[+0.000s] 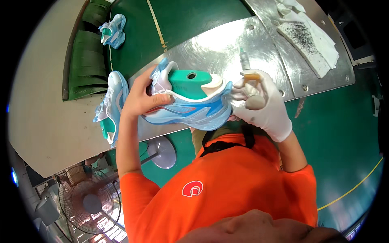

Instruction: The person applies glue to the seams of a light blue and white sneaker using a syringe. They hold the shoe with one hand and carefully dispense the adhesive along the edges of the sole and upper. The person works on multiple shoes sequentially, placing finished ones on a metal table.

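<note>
A light blue and white sneaker (190, 107) with a green shoe last (190, 83) inside is held on its side over the metal table's near edge. My bare left hand (146, 95) is closed around its front part, thumb across the upper. At the heel, my right hand (263, 103) wears a white glove and is curled, with fingertips by the shoe's lower edge. Tan and greyish rounded bits and something whitish show within its grip; I cannot make out what they are. A slim clear tool with a green tip (244, 58) lies just beyond that hand.
Another blue sneaker (111, 107) with a last lies left of my left arm. A third sneaker (113, 31) sits farther off on the green surface (194, 16). White cloths with black specks (310, 44) lie at the right. Below left stands a fan (91, 202).
</note>
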A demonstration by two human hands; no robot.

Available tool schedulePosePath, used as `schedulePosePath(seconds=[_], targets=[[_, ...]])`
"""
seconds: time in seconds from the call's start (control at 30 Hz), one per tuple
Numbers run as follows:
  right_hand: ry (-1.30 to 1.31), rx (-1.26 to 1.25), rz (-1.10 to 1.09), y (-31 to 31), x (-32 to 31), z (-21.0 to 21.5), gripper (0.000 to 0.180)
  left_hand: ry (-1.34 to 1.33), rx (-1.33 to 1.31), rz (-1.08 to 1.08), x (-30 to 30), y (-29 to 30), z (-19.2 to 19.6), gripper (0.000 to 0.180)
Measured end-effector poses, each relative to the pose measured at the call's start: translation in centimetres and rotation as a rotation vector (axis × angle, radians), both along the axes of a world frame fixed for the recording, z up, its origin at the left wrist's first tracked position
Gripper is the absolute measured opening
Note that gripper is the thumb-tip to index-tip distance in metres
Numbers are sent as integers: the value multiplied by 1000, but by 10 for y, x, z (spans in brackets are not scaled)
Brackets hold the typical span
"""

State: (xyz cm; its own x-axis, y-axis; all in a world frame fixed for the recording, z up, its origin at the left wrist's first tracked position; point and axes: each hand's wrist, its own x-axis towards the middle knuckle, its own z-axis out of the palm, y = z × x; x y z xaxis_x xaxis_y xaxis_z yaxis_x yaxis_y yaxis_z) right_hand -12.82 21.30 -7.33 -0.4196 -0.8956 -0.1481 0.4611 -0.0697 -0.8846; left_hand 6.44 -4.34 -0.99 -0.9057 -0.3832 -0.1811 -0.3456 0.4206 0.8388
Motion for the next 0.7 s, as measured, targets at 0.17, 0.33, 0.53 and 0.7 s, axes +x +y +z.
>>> schedulePosePath(seconds=[0.17, 0.33, 0.53, 0.7], targets=[[-91, 13, 10, -15, 10, -6, 71, 74, 59, 88, 7, 11, -7, 84], [-117, 131, 51, -20, 5, 6, 67, 23, -20, 28, 0, 1, -2, 92], [-78, 22, 52, -24, -3, -2, 64, 1, -52, -11, -10, -5, -2, 92], [-186, 77, 98, -23, -7, 2, 63, 9, -52, 16, -10, -5, -4, 90]])
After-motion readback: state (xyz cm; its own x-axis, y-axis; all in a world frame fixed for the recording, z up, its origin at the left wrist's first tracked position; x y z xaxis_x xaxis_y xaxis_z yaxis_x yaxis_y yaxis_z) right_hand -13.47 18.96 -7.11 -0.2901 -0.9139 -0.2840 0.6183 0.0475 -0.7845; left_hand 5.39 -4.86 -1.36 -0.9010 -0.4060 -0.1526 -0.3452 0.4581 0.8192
